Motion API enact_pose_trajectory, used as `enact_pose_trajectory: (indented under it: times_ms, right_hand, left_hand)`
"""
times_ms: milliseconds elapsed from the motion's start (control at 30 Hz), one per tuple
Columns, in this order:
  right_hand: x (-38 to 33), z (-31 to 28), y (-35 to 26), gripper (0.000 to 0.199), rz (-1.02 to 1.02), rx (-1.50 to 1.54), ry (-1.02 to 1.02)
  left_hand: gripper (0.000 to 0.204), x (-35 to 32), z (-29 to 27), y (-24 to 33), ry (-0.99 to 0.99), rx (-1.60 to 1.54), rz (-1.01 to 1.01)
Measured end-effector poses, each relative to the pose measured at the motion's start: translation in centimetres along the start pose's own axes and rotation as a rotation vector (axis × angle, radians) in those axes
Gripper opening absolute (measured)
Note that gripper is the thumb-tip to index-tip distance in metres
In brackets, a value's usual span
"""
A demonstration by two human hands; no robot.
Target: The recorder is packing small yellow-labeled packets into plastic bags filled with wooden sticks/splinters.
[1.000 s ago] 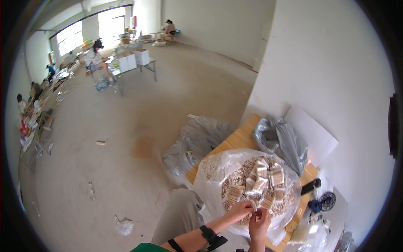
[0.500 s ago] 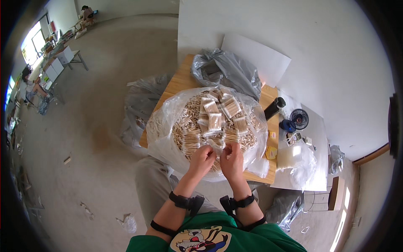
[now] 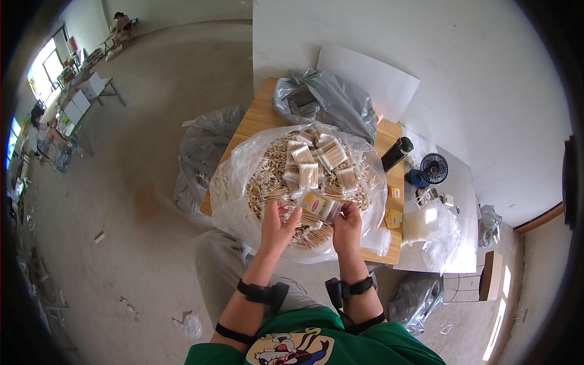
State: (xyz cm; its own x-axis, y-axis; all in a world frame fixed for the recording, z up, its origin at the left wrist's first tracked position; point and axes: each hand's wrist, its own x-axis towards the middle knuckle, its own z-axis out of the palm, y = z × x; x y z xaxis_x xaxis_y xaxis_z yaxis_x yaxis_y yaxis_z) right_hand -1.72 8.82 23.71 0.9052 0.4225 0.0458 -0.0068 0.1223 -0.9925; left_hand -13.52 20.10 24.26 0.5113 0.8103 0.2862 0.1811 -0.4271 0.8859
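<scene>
In front of me is a clear plastic bag (image 3: 226, 182), spread wide and full of loose cotton swabs (image 3: 258, 182). Several bundled packs of cotton swabs (image 3: 309, 175) lie on top of the heap. My right hand (image 3: 347, 227) pinches the right end of a clear packet of cotton swabs (image 3: 315, 205) bearing a yellow and red label. At the packet's left edge is my left hand (image 3: 280, 228), thumb and fingers apart, the thumb tip near or touching the corner. Black straps with small dark devices circle both forearms.
The bag rests on a wooden table (image 3: 246, 125), with a grey plastic bag (image 3: 328, 100) behind. To the right are a black bottle (image 3: 397, 154), yellow cards (image 3: 393, 218), a small fan (image 3: 434, 169) and a white side surface (image 3: 465, 243). Two people sit far left.
My hands have moved apart from their close pinch over the swabs. The labelled packet now shows between them, with the right hand gripping it and the left hand's fingers spread.
</scene>
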Motion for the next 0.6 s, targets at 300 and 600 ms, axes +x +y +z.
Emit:
enact_pose_trajectory:
  times_ms: [300,600]
  right_hand:
    - [0.1,-0.6,0.5,0.021,-0.025,-0.006,-0.169]
    - [1.0,1.0,-1.4,0.009,0.056,-0.037,-0.307]
  left_hand:
    - [0.025,0.7,0.6,0.4,-0.158,-0.823,-0.333]
    - [0.017,1.2,0.7,1.7,-0.262,-0.284,-0.034]
